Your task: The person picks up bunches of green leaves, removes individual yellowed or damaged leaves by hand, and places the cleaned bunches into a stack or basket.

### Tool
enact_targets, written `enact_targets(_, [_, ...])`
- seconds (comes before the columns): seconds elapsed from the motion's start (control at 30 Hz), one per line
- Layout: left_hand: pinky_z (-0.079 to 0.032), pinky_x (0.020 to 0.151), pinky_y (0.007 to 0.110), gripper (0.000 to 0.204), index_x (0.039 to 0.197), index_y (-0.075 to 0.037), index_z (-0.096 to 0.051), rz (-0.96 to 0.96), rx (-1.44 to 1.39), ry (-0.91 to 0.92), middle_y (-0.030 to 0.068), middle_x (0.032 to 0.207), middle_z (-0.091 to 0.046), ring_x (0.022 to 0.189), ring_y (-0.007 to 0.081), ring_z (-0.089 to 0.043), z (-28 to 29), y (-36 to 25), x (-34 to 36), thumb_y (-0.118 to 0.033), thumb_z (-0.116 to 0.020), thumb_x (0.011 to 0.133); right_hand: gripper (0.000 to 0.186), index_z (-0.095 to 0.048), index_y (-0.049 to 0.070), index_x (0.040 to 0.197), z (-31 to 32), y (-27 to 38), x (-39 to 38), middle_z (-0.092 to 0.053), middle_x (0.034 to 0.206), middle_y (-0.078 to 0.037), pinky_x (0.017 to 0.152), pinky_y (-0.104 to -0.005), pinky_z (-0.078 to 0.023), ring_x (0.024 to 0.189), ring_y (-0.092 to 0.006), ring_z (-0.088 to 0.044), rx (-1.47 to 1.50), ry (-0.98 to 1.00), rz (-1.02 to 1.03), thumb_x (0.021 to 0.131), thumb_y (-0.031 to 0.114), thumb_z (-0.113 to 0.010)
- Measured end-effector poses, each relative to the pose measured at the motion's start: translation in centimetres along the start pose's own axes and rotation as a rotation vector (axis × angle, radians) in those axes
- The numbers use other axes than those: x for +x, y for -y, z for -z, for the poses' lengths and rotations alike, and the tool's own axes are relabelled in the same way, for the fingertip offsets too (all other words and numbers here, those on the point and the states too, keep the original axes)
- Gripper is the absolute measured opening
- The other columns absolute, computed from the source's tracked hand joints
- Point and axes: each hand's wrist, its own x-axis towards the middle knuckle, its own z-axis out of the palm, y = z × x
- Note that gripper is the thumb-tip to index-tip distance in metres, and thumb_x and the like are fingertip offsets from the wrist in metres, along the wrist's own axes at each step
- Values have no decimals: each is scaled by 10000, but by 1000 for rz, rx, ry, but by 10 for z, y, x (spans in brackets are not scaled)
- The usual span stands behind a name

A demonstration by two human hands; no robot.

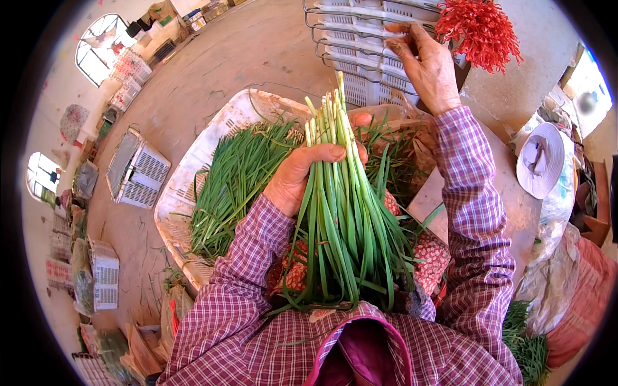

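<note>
My left hand (296, 172) is wrapped round a bunch of garlic chives (344, 219), its thumb lying across the pale stems. The cut stem ends point away from me, and the long green leaves fan out toward my chest. Farther off to the right, my right hand (430, 72) is raised with bent fingers drawn together; whether anything thin is between them I cannot make out. Right beside it hangs a thick cluster of red ties (479, 35). More loose chives (241, 183) lie in a wide white basket (177, 199) left of the bunch.
Stacked white crates (367, 55) with wire handles stand beyond the bunch. A lone white crate (140, 168) sits on the floor at left. To the right are a pale hat (539, 161) and a reddish sack (587, 302). More greens (523, 341) lie at the lower right.
</note>
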Motion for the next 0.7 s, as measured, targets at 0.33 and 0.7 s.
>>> enact_targets(0.33, [-554, 839, 324, 676, 1397, -22, -434, 26, -14, 6, 142, 1001, -669, 868, 206, -669, 5, 4, 1, -164, -654, 774, 197, -709, 20, 982, -3, 58, -16, -686, 1051, -130, 835, -347, -539, 949, -214, -669, 153, 384, 329, 910, 193, -646])
enact_targets(0.7, [-540, 833, 345, 735, 1393, 15, -404, 27, 48, -17, 155, 990, -625, 905, 231, -631, 0, 4, -2, -216, -666, 747, 478, -568, 47, 1288, -1, 45, -3, -619, 1205, -197, 950, -380, -495, 1111, -302, -610, 247, 407, 312, 949, 384, -568])
